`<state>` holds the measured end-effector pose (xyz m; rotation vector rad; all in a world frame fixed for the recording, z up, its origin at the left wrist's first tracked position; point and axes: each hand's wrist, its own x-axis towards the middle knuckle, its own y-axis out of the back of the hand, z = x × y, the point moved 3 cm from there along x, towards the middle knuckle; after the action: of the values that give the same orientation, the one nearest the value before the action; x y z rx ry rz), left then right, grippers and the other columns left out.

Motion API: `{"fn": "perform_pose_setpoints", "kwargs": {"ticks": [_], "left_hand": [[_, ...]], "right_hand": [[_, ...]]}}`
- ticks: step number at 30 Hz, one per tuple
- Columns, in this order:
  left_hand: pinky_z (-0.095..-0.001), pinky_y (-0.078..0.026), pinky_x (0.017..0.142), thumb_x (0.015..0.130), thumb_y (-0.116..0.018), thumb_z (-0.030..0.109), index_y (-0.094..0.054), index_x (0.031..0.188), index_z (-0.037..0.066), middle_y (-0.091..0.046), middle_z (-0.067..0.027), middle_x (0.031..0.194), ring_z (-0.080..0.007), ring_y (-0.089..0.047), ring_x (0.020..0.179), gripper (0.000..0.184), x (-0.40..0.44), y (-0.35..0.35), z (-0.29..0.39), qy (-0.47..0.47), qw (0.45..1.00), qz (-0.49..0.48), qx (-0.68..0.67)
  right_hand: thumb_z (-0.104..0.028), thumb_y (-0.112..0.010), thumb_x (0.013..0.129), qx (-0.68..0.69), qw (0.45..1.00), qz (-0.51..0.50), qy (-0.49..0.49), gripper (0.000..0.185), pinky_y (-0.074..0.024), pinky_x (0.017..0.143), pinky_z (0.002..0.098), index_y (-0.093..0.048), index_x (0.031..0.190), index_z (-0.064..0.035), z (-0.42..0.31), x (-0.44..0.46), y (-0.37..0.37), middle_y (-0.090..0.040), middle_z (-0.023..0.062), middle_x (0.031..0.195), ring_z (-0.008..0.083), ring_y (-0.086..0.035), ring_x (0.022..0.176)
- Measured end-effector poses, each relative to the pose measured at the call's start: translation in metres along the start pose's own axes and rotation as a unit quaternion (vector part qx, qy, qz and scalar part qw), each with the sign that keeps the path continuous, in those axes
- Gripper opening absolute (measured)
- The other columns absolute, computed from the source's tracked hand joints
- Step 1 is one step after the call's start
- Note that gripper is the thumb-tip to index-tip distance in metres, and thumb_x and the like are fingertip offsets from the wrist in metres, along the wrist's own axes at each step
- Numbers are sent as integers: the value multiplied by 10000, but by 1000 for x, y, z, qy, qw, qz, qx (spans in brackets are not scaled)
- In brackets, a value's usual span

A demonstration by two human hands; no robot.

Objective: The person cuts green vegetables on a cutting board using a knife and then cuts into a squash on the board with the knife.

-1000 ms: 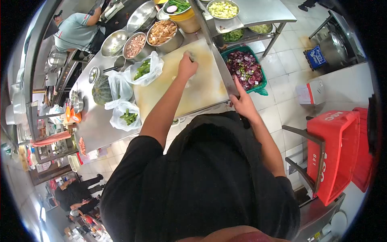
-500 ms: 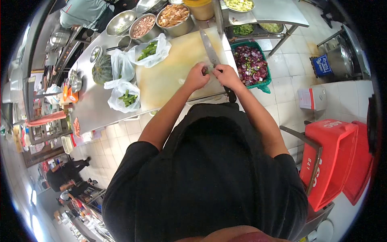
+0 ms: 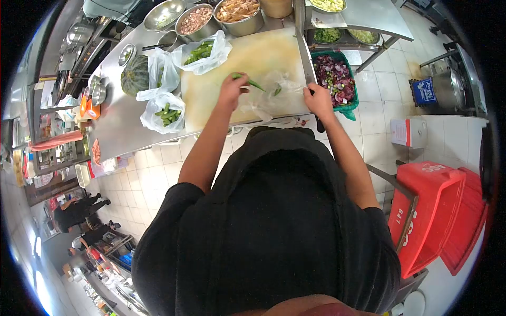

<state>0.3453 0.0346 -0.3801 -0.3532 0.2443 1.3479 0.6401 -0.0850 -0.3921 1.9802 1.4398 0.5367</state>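
Observation:
My left hand (image 3: 232, 90), over the middle of the cutting board (image 3: 211, 108), pinches a long green vegetable (image 3: 253, 84). At the board's right edge, my right hand (image 3: 318, 101) is closed; the knife's black handle (image 3: 320, 125) shows beneath it, and the blade (image 3: 304, 58) points away along the edge. Between my hands lies a clear plastic bag (image 3: 269, 95) with a small green piece in it. Left of the board sit two white bags of green vegetables, one farther back (image 3: 203, 52) and one nearer (image 3: 167, 115).
Metal bowls of chopped food (image 3: 237, 17) line the board's far side. A green squash (image 3: 135, 75) rests at the left. Right of the table stands a green basket of purple vegetables (image 3: 333, 79). A red bin (image 3: 429, 210) is at the right.
My hands have moved apart. A clear bag now lies open between them, and my left hand has a long green vegetable. The knife has shifted to the board's right edge, with my right hand.

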Motion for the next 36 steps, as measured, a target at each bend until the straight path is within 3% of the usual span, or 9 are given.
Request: {"fn": "perform_pose_setpoints", "kwargs": {"ticks": [2, 5, 8, 11, 14, 19, 26, 31, 36], "left_hand": [[-329, -525, 672, 968, -693, 229, -669, 1056, 96, -694, -25, 880, -162, -667, 773, 161, 9, 31, 7, -10, 998, 50, -25], [-355, -542, 656, 928, -713, 190, -647, 1068, 63, -695, -66, 882, -223, -682, 762, 200, 14, 61, 23, -29, 973, 92, 212], [-423, -561, 737, 897, -722, 173, -646, 1081, 48, -702, -131, 955, -325, -690, 835, 235, 23, 68, 17, -109, 863, 56, 490], [-454, -553, 837, 863, -733, 186, -665, 1036, 37, -689, -174, 1017, -374, -680, 953, 238, -4, 39, 21, -315, 764, 178, 534], [-424, -557, 827, 855, -766, 184, -680, 1079, 44, -679, -147, 1016, -325, -677, 911, 278, -31, -7, 34, -430, 770, 109, 459], [-432, -549, 831, 849, -739, 170, -680, 1071, 57, -659, -149, 1016, -342, -664, 943, 256, -47, -75, 2, -326, 795, -134, 494], [-458, -545, 818, 825, -727, 179, -649, 1090, 63, -663, -147, 998, -366, -668, 926, 299, -21, -94, -10, -270, 809, -97, 514], [-468, -547, 886, 839, -722, 212, -643, 1128, 84, -698, -152, 1110, -354, -683, 1032, 326, -15, -100, -12, -177, 813, -66, 551], [-483, -553, 864, 833, -672, 202, -655, 1086, 69, -720, -173, 1037, -374, -697, 972, 287, -19, -92, -17, -176, 815, -37, 550]], "right_hand": [[-312, -696, 915, -1, 1000, 1, -8, 268, -554, 792, 539, -737, 982, -56, 5, -7, 1, -705, 263, 839, 471, -698, 866], [-361, -740, 880, 0, 1000, 3, -8, 341, -570, 794, 505, -745, 1045, -63, 3, -15, 9, -732, 234, 851, 445, -718, 861], [-407, -784, 835, -4, 1000, -7, -4, 438, -580, 787, 466, -747, 1102, -63, -9, -29, 27, -749, 216, 853, 402, -739, 839], [-414, -800, 816, 12, 1000, -20, -21, 478, -583, 778, 442, -745, 1130, -59, -18, -42, 45, -749, 219, 845, 366, -748, 817], [-369, -783, 840, 25, 999, -22, -32, 436, -583, 777, 435, -744, 1137, -52, -26, -56, 59, -742, 233, 844, 354, -749, 808], [-250, -772, 885, 53, 998, -8, 32, 363, -562, 728, 398, -736, 1190, -54, -28, -59, 50, -737, 212, 877, 312, -718, 750], [-367, -721, 917, -107, 989, -84, 53, 598, -561, 814, 533, -577, 1459, -157, -57, -23, 31, -719, 266, 985, 456, -699, 932], [-206, -646, 913, -76, 993, -37, 86, 181, -562, 805, 542, -724, 905, -43, -33, -14, 9, -717, 247, 892, 441, -700, 890], [-265, -651, 935, -61, 997, -30, 32, 230, -561, 819, 540, -739, 998, -62, -28, -24, 15, -729, 244, 944, 446, -703, 914]]}}
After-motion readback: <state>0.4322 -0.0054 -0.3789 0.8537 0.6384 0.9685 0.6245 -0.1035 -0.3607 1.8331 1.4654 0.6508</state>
